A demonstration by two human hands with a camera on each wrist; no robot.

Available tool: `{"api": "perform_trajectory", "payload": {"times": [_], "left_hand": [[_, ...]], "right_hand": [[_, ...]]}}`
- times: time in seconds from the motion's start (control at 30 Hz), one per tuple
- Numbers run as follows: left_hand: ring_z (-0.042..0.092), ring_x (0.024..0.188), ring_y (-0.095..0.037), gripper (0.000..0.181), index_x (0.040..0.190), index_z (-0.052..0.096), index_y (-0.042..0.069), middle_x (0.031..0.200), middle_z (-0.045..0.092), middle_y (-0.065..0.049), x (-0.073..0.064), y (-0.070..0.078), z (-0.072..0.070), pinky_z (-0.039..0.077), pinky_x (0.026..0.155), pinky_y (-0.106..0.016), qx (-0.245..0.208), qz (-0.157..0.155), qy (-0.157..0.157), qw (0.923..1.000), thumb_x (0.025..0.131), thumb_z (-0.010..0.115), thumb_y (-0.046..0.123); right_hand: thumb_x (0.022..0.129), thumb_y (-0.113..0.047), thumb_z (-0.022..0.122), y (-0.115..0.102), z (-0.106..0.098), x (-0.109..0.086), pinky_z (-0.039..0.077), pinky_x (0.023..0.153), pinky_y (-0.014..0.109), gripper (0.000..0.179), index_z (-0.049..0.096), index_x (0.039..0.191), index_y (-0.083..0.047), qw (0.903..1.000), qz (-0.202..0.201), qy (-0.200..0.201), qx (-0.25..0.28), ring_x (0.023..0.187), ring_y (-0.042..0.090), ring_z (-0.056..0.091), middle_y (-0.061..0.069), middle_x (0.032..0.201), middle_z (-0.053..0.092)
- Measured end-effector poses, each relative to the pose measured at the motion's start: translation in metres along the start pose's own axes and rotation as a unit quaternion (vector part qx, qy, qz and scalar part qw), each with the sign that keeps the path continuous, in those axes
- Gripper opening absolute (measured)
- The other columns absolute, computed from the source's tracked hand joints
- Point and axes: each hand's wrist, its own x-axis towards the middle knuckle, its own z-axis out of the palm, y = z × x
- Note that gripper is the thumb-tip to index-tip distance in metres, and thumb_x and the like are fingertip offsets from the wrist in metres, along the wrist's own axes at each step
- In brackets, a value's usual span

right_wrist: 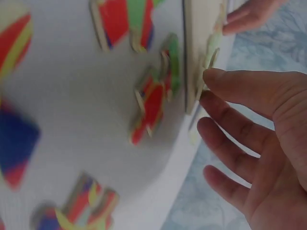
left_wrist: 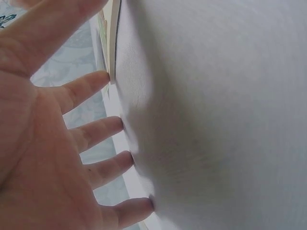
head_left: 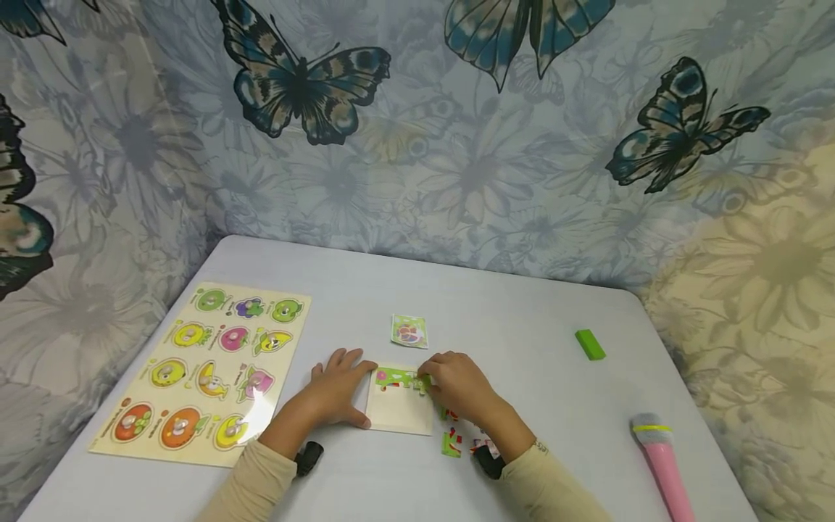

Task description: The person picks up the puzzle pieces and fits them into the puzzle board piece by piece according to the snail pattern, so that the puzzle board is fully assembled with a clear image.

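A small wooden puzzle board (head_left: 399,417) lies on the white table, with a row of joined green jigsaw pieces (head_left: 394,377) along its far edge. My left hand (head_left: 335,391) rests by the board's left side, fingers spread, the index finger and thumb touching its edge. In the left wrist view the fingertips (left_wrist: 115,123) press on the tabletop. My right hand (head_left: 459,384) pinches a jigsaw piece (right_wrist: 201,85) between thumb and index finger at the board's far right corner. Loose jigsaw pieces (head_left: 451,444) lie near the right wrist, partly hidden by it.
A small picture card (head_left: 409,331) lies beyond the board. To the left is a large fruit-picture board (head_left: 222,362). A green block (head_left: 590,344) and a pink toy microphone (head_left: 665,464) lie on the right. A butterfly-patterned wall covering (head_left: 417,181) stands behind the table.
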Motion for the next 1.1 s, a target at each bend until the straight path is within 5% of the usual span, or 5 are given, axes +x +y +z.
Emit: {"api": "perform_trajectory", "payload": {"times": [0.7, 1.1], "left_hand": [[0.019, 0.144, -0.042, 0.091, 0.138, 0.051, 0.017, 0.154, 0.033, -0.015, 0.0, 0.002, 0.001, 0.021, 0.105, -0.072, 0.006, 0.005, 0.003, 1.0, 0.059, 0.093, 0.033], [0.017, 0.144, -0.042, 0.091, 0.139, 0.05, 0.015, 0.155, 0.032, -0.016, -0.001, 0.001, -0.003, 0.019, 0.105, -0.072, 0.005, -0.001, -0.001, 1.0, 0.06, 0.092, 0.031]], "right_hand": [[0.08, -0.016, 0.078, -0.01, 0.005, 0.002, 0.048, 0.094, 0.041, 0.02, 0.076, 0.1, -0.017, 0.9985, 0.019, 0.004, -0.052, 0.097, 0.02, 0.063, -0.001, 0.1, 0.071], [0.08, -0.019, 0.078, -0.002, -0.001, -0.011, 0.049, 0.092, 0.044, 0.02, 0.075, 0.099, -0.016, 0.9995, 0.023, 0.008, -0.019, 0.098, 0.021, 0.064, 0.0, 0.101, 0.072]]}}
